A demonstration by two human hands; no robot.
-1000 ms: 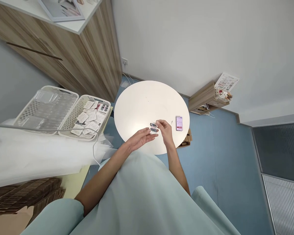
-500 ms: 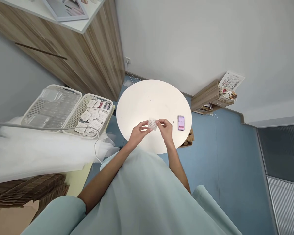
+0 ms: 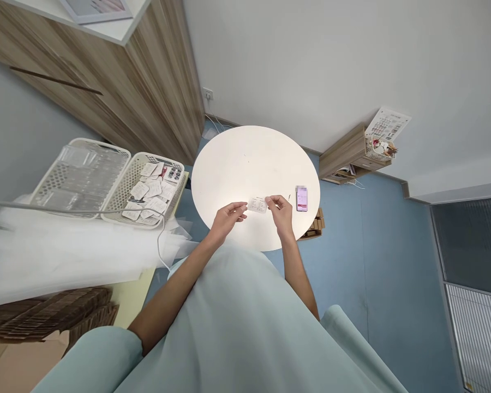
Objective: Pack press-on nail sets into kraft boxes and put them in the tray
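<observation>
A small white card with printed lines (image 3: 257, 204) is stretched level between my hands above the round white table (image 3: 249, 158). My left hand (image 3: 227, 219) pinches its left edge between thumb and fingertips. At the opposite edge, the thumb and fingers of my right hand (image 3: 281, 212) are closed on its upper corner. A phone with a lit pinkish screen (image 3: 301, 200) lies on the tabletop to the right of my right hand. Near that hand is a thin dark mark or small item (image 3: 289, 196), too small to name.
On the left stand a white basket of similar cards (image 3: 118, 191) and another of clear plastic cases (image 3: 45, 177). A grey cable (image 3: 85, 211) crosses in front of them. A wooden cabinet (image 3: 163, 82) rises behind; a low shelf (image 3: 347, 150) stands right, against the wall.
The card has turned from tilted to nearly level and shows wider. My hands have drawn slightly apart. The whole view has shifted a little.
</observation>
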